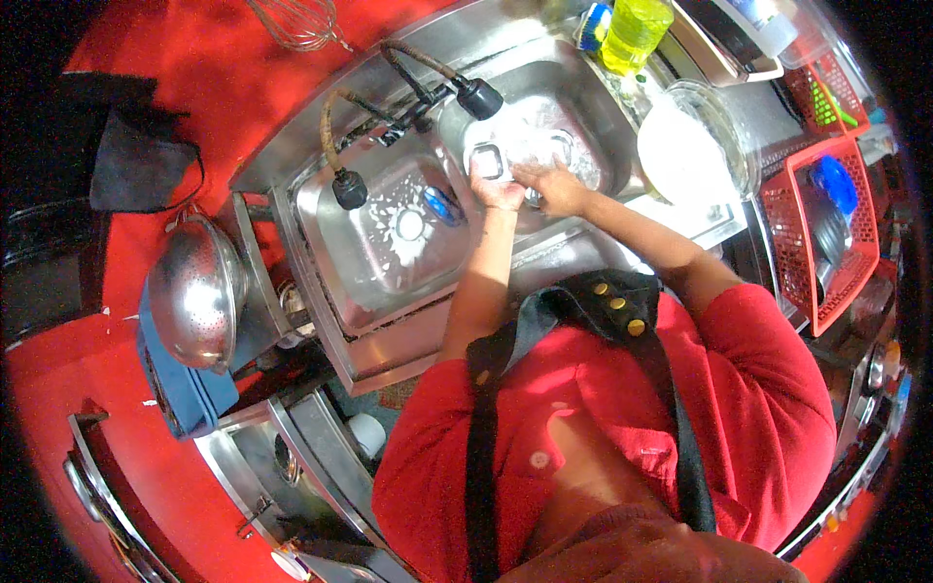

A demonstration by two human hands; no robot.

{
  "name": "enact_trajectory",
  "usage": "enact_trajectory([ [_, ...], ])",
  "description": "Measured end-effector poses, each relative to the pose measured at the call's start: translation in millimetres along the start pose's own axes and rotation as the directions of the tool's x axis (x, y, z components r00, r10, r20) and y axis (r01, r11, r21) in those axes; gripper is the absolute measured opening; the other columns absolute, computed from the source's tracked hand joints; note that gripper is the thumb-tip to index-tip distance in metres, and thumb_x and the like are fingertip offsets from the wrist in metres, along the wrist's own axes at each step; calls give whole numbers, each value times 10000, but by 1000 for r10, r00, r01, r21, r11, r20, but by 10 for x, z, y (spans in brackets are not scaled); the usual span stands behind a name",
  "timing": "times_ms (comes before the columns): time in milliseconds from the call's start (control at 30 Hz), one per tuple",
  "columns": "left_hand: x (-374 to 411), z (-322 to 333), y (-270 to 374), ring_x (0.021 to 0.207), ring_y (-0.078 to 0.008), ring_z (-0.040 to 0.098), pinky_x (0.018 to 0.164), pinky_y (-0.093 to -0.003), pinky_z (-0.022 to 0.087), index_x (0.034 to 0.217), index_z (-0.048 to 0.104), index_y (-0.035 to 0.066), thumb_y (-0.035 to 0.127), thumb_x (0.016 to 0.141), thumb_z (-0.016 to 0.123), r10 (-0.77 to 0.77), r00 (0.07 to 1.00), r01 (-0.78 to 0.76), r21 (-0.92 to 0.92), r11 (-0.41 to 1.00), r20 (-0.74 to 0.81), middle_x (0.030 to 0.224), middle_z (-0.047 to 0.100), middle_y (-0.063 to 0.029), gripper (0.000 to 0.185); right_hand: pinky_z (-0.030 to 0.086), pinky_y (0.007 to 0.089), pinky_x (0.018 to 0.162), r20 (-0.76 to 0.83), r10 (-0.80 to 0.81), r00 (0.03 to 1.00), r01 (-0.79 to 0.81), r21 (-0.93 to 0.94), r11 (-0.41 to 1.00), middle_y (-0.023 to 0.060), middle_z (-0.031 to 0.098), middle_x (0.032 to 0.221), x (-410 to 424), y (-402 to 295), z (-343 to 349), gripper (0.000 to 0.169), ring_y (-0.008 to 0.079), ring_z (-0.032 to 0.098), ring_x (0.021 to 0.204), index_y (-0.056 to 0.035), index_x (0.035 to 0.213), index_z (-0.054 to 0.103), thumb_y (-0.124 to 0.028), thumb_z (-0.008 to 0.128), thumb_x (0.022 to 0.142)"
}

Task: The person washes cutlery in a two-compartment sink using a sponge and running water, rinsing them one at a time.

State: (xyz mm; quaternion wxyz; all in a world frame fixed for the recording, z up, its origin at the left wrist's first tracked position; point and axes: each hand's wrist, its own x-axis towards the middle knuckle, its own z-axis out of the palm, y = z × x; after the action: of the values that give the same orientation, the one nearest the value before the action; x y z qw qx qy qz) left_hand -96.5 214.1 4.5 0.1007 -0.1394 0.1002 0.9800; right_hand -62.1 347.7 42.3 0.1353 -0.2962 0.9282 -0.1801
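Both hands are over the right basin of a steel double sink [619, 124]. My left hand [497, 191] is palm up, holding a small rectangular container [487, 161] with a dark rim line; glare hides its material. Fingers of my right hand [552, 188] lie beside it, spread near the container's right side. Another shiny rounded item [561, 148] sits in the basin just beyond my right fingers. A black-headed faucet [479, 98] hangs above that basin, and a second one [350, 189] over the left basin, where a blue object [440, 204] lies near the foamy drain [410, 225].
Right of the sink stand a bottle of yellow-green liquid [634, 36], a sponge [594, 27], a clear bowl with bright white contents [689, 157] and a red plastic basket [794, 240]. At left is a steel colander [195, 291] on blue trays [178, 386]. A whisk [299, 22] hangs beyond.
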Motion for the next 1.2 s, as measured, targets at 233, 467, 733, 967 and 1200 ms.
enact_trajectory([
  [233, 103, -149, 7, 1099, -277, 408, 936, -516, 245, 1142, 439, 109, 318, 833, 366, -161, 979, 178, 135, 975, -127, 1175, 454, -88, 380, 213, 462, 972, -360, -98, 928, -39, -356, 934, 123, 398, 1225, -62, 224, -5, 508, 248, 381, 1133, -49, 1212, 356, -104, 451, 716],
  [467, 158, -290, 15, 1064, -280, 440, 889, -512, 340, 1117, 431, 91, 100, 805, 367, -24, 967, 100, 290, 952, -254, 1092, 502, -92, 319, 94, 630, 917, -356, 179, 917, -296, -312, 903, 66, 509, 1106, -55, 178, -122, 289, 225, 404, 1120, -129, 1048, 526, -168, 430, 778],
  [733, 168, -367, -70, 1004, -288, 484, 815, -524, 405, 1129, 417, 55, 87, 745, 356, -107, 983, 147, 299, 943, -147, 1071, 496, -131, 390, 248, 508, 931, -454, 39, 890, -140, -190, 972, 155, 363, 1190, -249, 513, -300, 216, 311, 371, 1106, -78, 844, 507, -177, 602, 678],
  [967, 238, -619, 99, 908, -292, 518, 713, -447, 471, 1155, 358, 151, 173, 818, 383, 233, 910, 67, 677, 733, -344, 1083, 472, -110, 339, 417, 409, 784, -437, 115, 892, -36, 185, 982, 209, 325, 1197, -255, 198, -410, 162, 368, 468, 965, -31, 805, 470, -43, 557, 668],
  [1200, 237, -534, 276, 608, -210, 556, 430, -271, 489, 1076, 391, 92, 87, 795, 437, 43, 926, 318, 839, 442, -374, 911, 520, -125, 285, 458, 376, 699, -80, 416, 906, -98, 916, 389, 157, 530, 1007, -159, 341, -531, 249, 290, 565, 849, -28, 890, 498, -28, 504, 641],
])
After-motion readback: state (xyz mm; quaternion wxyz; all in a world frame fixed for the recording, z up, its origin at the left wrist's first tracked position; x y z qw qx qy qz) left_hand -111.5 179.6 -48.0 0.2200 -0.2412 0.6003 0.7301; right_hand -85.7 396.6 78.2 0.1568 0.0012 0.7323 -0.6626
